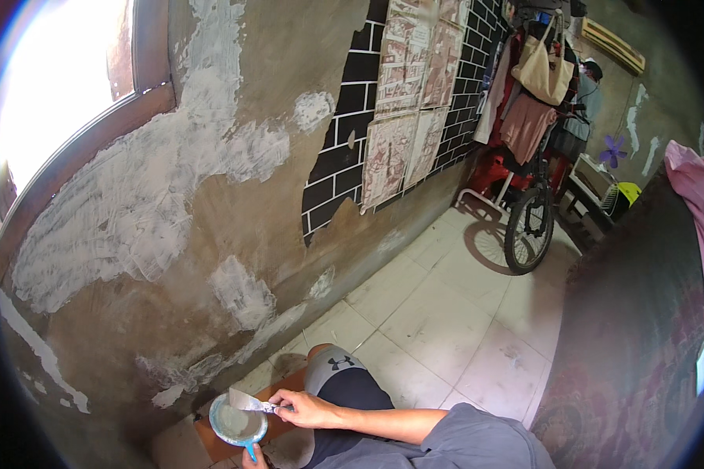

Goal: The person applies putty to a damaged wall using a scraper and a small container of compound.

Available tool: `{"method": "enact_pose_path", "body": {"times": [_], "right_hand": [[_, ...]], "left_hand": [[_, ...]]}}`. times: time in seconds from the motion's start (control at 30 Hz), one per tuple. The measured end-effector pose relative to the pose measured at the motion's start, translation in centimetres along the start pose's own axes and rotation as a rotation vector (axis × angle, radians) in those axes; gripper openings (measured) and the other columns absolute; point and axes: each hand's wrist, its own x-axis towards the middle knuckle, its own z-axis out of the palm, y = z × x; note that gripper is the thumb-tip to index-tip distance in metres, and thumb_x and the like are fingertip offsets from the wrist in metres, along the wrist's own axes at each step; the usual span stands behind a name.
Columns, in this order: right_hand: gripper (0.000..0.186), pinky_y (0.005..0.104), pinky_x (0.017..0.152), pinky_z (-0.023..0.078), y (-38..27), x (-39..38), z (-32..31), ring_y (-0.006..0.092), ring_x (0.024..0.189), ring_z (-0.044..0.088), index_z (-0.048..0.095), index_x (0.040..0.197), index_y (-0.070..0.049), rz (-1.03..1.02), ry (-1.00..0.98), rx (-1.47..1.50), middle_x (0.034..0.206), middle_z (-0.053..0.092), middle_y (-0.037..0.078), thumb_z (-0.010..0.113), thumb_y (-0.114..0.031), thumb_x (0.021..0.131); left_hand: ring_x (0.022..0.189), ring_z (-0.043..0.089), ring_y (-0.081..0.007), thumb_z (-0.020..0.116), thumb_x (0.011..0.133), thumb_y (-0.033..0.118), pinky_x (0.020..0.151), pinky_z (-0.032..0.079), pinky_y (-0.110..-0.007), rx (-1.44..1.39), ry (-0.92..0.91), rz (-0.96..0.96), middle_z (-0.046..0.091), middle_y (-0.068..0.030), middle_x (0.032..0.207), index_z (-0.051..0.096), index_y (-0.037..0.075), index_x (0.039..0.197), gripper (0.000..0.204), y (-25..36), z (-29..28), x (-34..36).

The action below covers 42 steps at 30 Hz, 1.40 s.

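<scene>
My right hand [307, 408] is closed around the handle of a putty knife [246, 401]. Its flat metal blade reaches over the rim of a round blue pan [213, 426]. Inside the pan lies a greyish-white paste [238, 422]. With my left hand [255, 458], mostly cut off by the lower edge, I grip the pan's blue handle. To the left rises a bare brown wall [235, 211] with rough white patches of filler [125, 211] smeared below and beside the window frame.
Black brick-pattern wallpaper [344, 133] with printed sheets [399, 148] covers the wall farther along. A bicycle [529, 227] stands at the back under hanging clothes and a beige bag [544, 69]. A dark patterned mattress-like surface [626, 313] borders the tiled floor [438, 320] on the right.
</scene>
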Motion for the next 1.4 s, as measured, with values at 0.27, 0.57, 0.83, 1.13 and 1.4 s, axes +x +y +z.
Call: {"method": "enact_pose_path", "body": {"times": [0.27,0.57,0.83,1.13,1.4], "right_hand": [[0.032,0.0326,0.073,0.053,0.2,0.4,0.9,0.0158,0.082,0.068,0.057,0.128,-0.004,-0.055,0.047,0.017,0.093,0.071,0.010,0.060,-0.021,0.101],[0.032,0.0329,0.078,0.055,-2.8,1.0,0.6,0.0172,0.088,0.069,0.058,0.126,-0.003,-0.149,0.005,-0.048,0.097,0.072,0.012,0.060,-0.020,0.100],[0.036,0.0276,0.075,0.055,-7.7,-0.4,-1.3,0.0117,0.090,0.068,0.059,0.134,-0.002,-0.131,0.004,0.024,0.105,0.073,0.009,0.063,-0.013,0.099],[0.025,0.0352,0.071,0.056,-14.0,-0.1,-0.8,0.0283,0.079,0.072,0.067,0.112,0.000,-0.392,0.038,-0.385,0.095,0.072,0.016,0.068,-0.009,0.089],[0.019,0.0438,0.065,0.054,-13.6,2.9,1.9,0.0337,0.077,0.067,0.067,0.103,-0.003,-0.605,-0.001,-0.798,0.085,0.065,0.013,0.069,-0.012,0.087]], "left_hand": [[0.094,0.066,-0.0267,0.061,0.101,0.043,0.084,0.051,-0.039,-0.055,-0.020,-0.053,0.073,-0.0183,0.104,0.066,-0.004,0.116,0.050,2.3,-0.7,-0.8],[0.103,0.067,-0.0293,0.063,0.100,0.040,0.092,0.050,-0.038,-0.098,-0.015,0.038,0.072,-0.0212,0.114,0.065,-0.003,0.124,0.050,4.3,-2.2,-0.9],[0.075,0.053,-0.0105,0.066,0.099,0.034,0.069,0.047,-0.031,-0.068,0.136,0.117,0.060,-0.0014,0.078,0.067,0.002,0.102,0.032,8.0,-3.6,-1.2],[0.060,0.051,-0.0171,0.068,0.097,0.035,0.059,0.045,-0.036,-0.032,0.170,0.096,0.056,-0.0091,0.065,0.058,0.002,0.086,0.037,10.7,-5.5,-2.5],[0.061,0.062,-0.0314,0.067,0.097,0.037,0.060,0.048,-0.041,0.054,0.147,0.107,0.061,-0.0166,0.067,0.056,0.002,0.088,0.038,12.1,-5.5,-2.9]]}}
